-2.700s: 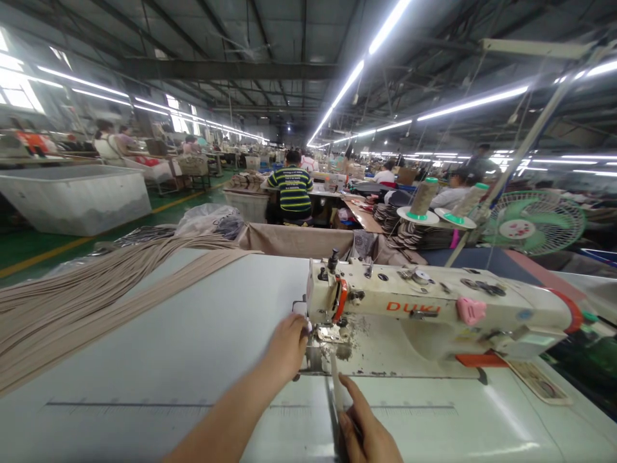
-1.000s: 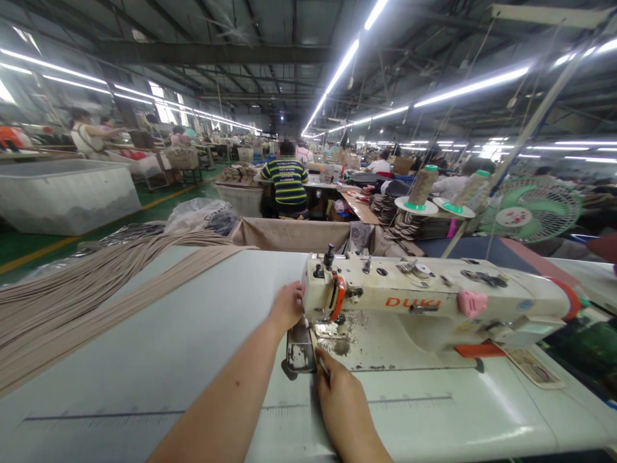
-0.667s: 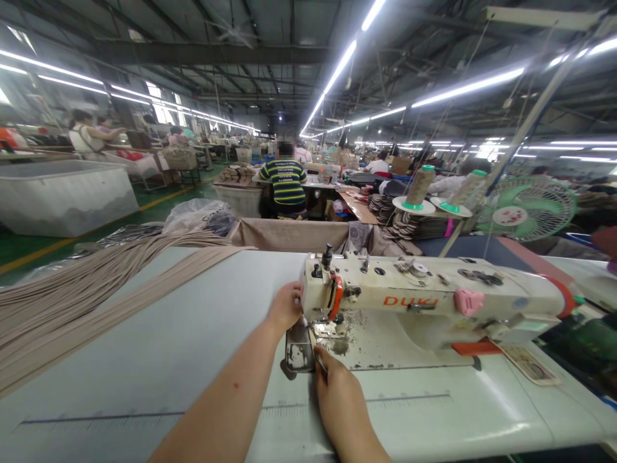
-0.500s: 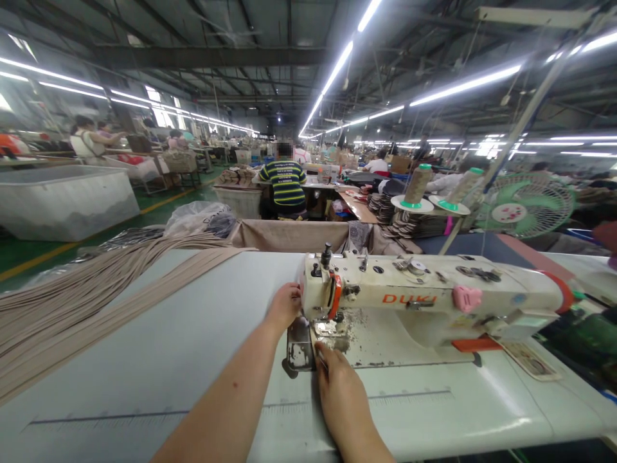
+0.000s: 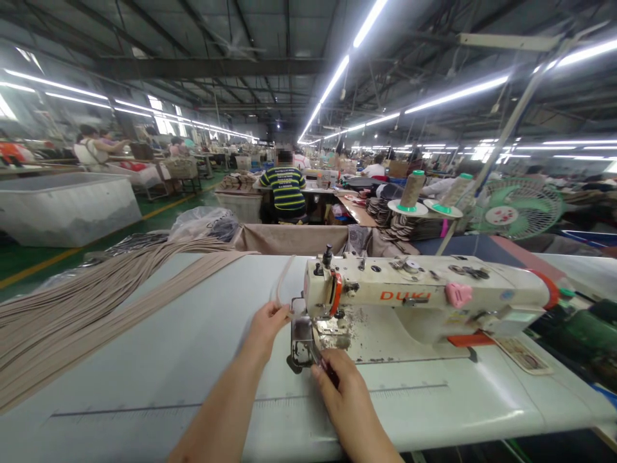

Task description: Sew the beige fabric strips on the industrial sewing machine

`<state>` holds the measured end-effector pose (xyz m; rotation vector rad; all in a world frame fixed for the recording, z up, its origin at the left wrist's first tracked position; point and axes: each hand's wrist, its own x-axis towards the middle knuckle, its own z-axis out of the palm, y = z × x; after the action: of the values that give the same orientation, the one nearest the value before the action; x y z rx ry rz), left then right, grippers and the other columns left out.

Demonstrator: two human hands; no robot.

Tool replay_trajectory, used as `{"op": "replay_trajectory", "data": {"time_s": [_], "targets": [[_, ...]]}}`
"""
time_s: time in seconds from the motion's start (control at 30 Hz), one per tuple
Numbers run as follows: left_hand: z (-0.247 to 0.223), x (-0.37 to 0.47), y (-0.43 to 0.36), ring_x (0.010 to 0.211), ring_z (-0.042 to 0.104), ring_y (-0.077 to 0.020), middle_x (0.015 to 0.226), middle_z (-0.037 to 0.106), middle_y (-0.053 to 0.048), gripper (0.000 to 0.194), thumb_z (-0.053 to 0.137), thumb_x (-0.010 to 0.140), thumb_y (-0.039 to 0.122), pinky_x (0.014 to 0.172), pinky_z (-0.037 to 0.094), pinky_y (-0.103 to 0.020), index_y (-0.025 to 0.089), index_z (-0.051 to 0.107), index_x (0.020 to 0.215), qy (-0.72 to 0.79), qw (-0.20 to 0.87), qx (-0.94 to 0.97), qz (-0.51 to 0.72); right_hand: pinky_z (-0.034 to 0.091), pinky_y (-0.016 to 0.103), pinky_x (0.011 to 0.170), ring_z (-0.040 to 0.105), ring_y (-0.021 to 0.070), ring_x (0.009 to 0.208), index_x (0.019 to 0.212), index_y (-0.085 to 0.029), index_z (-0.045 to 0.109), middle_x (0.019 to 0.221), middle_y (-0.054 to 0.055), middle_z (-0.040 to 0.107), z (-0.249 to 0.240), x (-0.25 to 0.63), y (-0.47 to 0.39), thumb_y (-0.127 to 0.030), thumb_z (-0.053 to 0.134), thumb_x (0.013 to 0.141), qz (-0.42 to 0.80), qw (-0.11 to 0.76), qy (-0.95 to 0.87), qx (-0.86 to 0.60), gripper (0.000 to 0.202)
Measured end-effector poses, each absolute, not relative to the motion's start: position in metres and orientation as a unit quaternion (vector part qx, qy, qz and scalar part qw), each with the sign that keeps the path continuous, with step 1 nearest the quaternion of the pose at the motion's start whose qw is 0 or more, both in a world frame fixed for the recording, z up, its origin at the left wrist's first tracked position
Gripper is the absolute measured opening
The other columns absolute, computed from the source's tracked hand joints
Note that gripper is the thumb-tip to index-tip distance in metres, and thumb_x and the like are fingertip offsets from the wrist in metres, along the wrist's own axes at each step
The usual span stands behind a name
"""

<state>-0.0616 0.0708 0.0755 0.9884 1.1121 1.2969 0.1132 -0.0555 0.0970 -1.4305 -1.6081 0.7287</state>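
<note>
Just left of the sewing machine (image 5: 424, 289) head, my left hand (image 5: 267, 328) is closed, thumb and fingers pinching a narrow beige fabric strip (image 5: 281, 283). Part of that strip curves up behind the hand onto the tabletop. My right hand (image 5: 344, 392) is in front of the presser foot (image 5: 332, 325), its fingers closed on the nearer part of the strip, which runs along the dark metal plate (image 5: 302, 334). The needle area is small and partly hidden by the machine head.
A pile of long beige strips (image 5: 120, 302) covers the table's left side. Thread cones (image 5: 412, 191) and a green fan (image 5: 518, 209) stand behind the machine at right. A fabric-lined bin (image 5: 294, 239) adjoins the table's far edge. A person in a striped shirt (image 5: 283, 191) sits beyond.
My left hand has drawn left and slightly nearer, away from the machine head, and a curved piece of strip now shows behind it. My right hand has shifted slightly right and nearer.
</note>
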Motion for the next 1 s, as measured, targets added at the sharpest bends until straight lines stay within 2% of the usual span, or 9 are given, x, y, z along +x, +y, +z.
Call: {"op": "replay_trajectory", "data": {"time_s": [0.13, 0.23, 0.3, 0.47, 0.77, 0.9, 1.0], "targets": [[0.075, -0.082, 0.036, 0.086, 0.073, -0.0229, 0.082, 0.075, -0.006, 0.049, 0.086, 0.064, 0.059, 0.086, 0.057, -0.033, 0.017, 0.069, 0.083, 0.477, 0.545, 0.412, 0.553, 0.040, 0.027, 0.058, 0.052, 0.0131, 0.061, 0.093, -0.021, 0.064, 0.075, -0.001, 0.064, 0.096, 0.096, -0.052, -0.059, 0.058, 0.093, 0.506, 0.400, -0.574, -0.504, 0.038], [0.072, -0.096, 0.018, 0.096, 0.074, -0.0258, 0.089, 0.078, -0.007, 0.049, 0.085, 0.067, 0.060, 0.092, 0.057, -0.034, 0.018, 0.069, 0.086, 0.495, 0.519, 0.417, 0.559, 0.030, 0.025, 0.049, 0.048, 0.0093, 0.052, 0.094, -0.018, 0.066, 0.073, 0.000, 0.066, 0.089, 0.086, -0.045, -0.076, 0.062, 0.083, 0.599, 0.401, -0.497, -0.483, 0.059], [0.070, -0.104, 0.007, 0.102, 0.074, -0.0272, 0.096, 0.080, -0.008, 0.048, 0.082, 0.071, 0.061, 0.097, 0.056, -0.037, 0.019, 0.067, 0.089, 0.493, 0.504, 0.425, 0.568, 0.026, 0.024, 0.047, 0.047, 0.0083, 0.051, 0.094, -0.016, 0.067, 0.073, 0.001, 0.068, 0.086, 0.082, -0.040, -0.082, 0.063, 0.077, 0.623, 0.401, -0.466, -0.483, 0.068], [0.066, -0.119, -0.016, 0.117, 0.071, -0.0272, 0.110, 0.079, -0.011, 0.040, 0.077, 0.082, 0.056, 0.108, 0.053, -0.040, 0.020, 0.064, 0.096, 0.465, 0.468, 0.469, 0.587, 0.019, 0.023, 0.046, 0.040, 0.0057, 0.048, 0.091, -0.014, 0.068, 0.071, 0.003, 0.068, 0.083, 0.074, -0.027, -0.081, 0.066, 0.074, 0.651, 0.393, -0.441, -0.477, 0.069], [0.064, -0.132, -0.043, 0.120, 0.070, -0.0249, 0.115, 0.078, -0.010, 0.033, 0.073, 0.088, 0.051, 0.105, 0.055, -0.035, 0.021, 0.064, 0.099, 0.464, 0.441, 0.498, 0.586, 0.012, 0.025, 0.047, 0.028, 0.0042, 0.044, 0.084, -0.015, 0.068, 0.063, -0.004, 0.054, 0.088, 0.056, -0.018, -0.079, 0.067, 0.072, 0.678, 0.367, -0.462, -0.437, 0.065], [0.066, -0.135, -0.051, 0.120, 0.070, -0.0247, 0.116, 0.077, -0.011, 0.033, 0.073, 0.089, 0.051, 0.107, 0.054, -0.035, 0.021, 0.064, 0.099, 0.464, 0.441, 0.501, 0.583, 0.015, 0.026, 0.048, 0.025, 0.0055, 0.045, 0.082, -0.017, 0.065, 0.060, -0.007, 0.046, 0.092, 0.053, -0.019, -0.073, 0.062, 0.079, 0.657, 0.355, -0.503, -0.435, 0.056], [0.066, -0.138, -0.056, 0.117, 0.071, -0.0257, 0.115, 0.077, -0.011, 0.036, 0.072, 0.088, 0.054, 0.108, 0.054, -0.038, 0.021, 0.065, 0.100, 0.476, 0.446, 0.490, 0.578, 0.021, 0.026, 0.051, 0.029, 0.0084, 0.050, 0.080, -0.020, 0.060, 0.060, -0.007, 0.043, 0.096, 0.056, -0.022, -0.070, 0.056, 0.082, 0.616, 0.356, -0.540, -0.450, 0.050]]}}
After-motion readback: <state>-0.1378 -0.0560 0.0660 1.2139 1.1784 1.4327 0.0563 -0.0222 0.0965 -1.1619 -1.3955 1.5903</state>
